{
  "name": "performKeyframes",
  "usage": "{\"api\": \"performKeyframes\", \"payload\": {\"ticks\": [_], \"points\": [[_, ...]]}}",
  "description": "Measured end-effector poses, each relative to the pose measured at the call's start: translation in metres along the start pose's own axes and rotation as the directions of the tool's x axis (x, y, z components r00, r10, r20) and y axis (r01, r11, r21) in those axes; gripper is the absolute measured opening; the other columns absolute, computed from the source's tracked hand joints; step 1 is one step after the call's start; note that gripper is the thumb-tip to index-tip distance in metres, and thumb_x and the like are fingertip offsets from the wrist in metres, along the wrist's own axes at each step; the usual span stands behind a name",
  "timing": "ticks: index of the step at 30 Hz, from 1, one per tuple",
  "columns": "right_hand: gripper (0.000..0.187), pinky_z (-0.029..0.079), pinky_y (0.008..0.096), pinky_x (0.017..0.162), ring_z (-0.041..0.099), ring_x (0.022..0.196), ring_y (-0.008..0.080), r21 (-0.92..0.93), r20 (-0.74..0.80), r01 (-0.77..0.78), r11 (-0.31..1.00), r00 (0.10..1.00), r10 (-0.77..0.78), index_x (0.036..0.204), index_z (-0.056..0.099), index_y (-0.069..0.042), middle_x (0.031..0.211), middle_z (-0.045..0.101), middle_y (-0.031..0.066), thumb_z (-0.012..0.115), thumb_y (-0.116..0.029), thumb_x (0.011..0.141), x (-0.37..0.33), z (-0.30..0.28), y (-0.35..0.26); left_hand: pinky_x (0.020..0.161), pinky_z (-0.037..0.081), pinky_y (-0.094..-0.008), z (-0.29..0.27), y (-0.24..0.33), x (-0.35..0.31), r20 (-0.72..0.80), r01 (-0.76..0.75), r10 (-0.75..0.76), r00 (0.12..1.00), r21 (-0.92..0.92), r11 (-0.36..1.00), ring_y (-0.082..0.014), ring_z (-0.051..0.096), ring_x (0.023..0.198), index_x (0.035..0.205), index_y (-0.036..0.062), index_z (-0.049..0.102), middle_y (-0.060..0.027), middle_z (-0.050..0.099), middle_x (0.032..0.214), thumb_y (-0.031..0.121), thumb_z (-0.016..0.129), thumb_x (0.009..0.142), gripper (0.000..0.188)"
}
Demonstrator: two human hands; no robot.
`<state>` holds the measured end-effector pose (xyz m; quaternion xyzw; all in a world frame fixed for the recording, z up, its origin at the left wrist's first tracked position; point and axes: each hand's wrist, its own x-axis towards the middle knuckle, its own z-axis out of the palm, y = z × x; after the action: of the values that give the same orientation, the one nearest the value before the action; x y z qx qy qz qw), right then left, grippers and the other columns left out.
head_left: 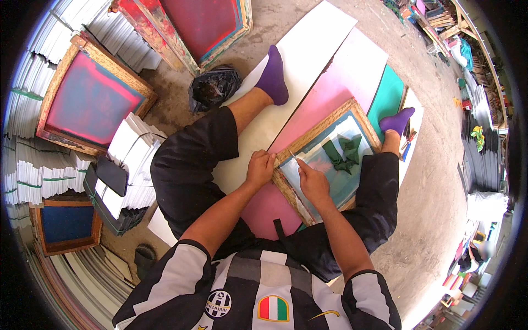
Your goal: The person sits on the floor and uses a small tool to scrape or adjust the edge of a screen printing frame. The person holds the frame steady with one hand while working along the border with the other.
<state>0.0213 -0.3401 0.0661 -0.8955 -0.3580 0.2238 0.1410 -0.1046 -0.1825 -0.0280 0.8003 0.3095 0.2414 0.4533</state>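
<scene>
Between my outstretched legs lies a wooden-framed printing screen (303, 144) with blue-grey mesh. My left hand (260, 168) is closed at the screen's left corner, thumb and fingers against the wood. Over the mesh near that corner, my right hand (314, 186) is shut around a thin, pale, blade-like tool (293, 155); its tip points toward the frame's inner edge, and its grip is hidden in the fingers. Crumpled dark green pieces (342, 154), perhaps cloth, rest on the mesh farther right.
Pink (352, 66), white (313, 38) and green (388, 91) sheets lie under the screen and my legs. A black bag (213, 88) sits by my left foot. Another framed screen (91, 104) leans among paper stacks at left. Small hand tools (408, 144) lie beyond my right foot.
</scene>
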Motion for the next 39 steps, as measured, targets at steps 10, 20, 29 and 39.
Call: {"api": "performKeyframes", "payload": {"ticks": [10, 20, 29, 39], "points": [[0.04, 0.056, 0.0584, 0.072, 0.072, 0.083, 0.0447, -0.227, 0.152, -0.066, 0.972, 0.983, 0.102, 0.143, 0.061, -0.026, 0.088, 0.073, 0.0242, 0.053, -0.027, 0.105, 0.007, -0.02, -0.036, 0.081, 0.047, -0.0491, 0.002, -0.002, -0.001, -0.002, -0.012, 0.013, 1.0, 0.025, 1.0, -0.0389, 0.06, 0.085, 0.082, -0.0042, 0.071, -0.0199, 0.065, 0.086, 0.019, 0.06, 0.102, 0.033], [0.044, 0.057, 0.0566, 0.077, 0.073, 0.086, 0.0438, 0.235, 0.024, -0.048, 0.971, 0.999, 0.043, 0.15, 0.055, -0.025, 0.093, 0.074, 0.0238, 0.054, -0.027, 0.106, 0.003, 0.021, 0.0, 0.081, 0.048, -0.0502, 0.003, -0.002, 0.001, 0.018, -0.029, 0.028, 0.999, 0.07, 0.997, -0.0401, 0.061, 0.086, 0.086, -0.0049, 0.073, -0.0206, 0.066, 0.086, 0.018, 0.061, 0.101, 0.03], [0.037, 0.052, 0.0465, 0.066, 0.071, 0.071, 0.0335, 0.22, -0.071, -0.011, 0.975, 0.997, 0.028, 0.142, 0.066, -0.026, 0.083, 0.071, 0.0196, 0.059, -0.025, 0.106, -0.005, 0.041, 0.017, 0.081, 0.049, -0.0484, 0.003, -0.007, -0.001, 0.003, -0.05, 0.05, 0.999, 0.07, 0.996, -0.0389, 0.062, 0.086, 0.089, -0.004, 0.075, -0.0208, 0.065, 0.085, 0.018, 0.061, 0.102, 0.029], [0.037, 0.045, 0.0235, 0.059, 0.053, 0.061, 0.0086, 0.733, -0.068, -0.011, 0.68, 0.994, 0.089, 0.143, 0.066, -0.014, 0.085, 0.064, -0.0006, 0.059, -0.025, 0.108, 0.012, 0.069, 0.036, 0.082, 0.049, -0.0483, -0.001, -0.006, 0.001, 0.064, -0.01, 0.005, 0.998, 0.079, 0.997, -0.039, 0.062, 0.087, 0.101, -0.0009, 0.078, -0.0209, 0.066, 0.087, 0.023, 0.056, 0.106, 0.033]]}}
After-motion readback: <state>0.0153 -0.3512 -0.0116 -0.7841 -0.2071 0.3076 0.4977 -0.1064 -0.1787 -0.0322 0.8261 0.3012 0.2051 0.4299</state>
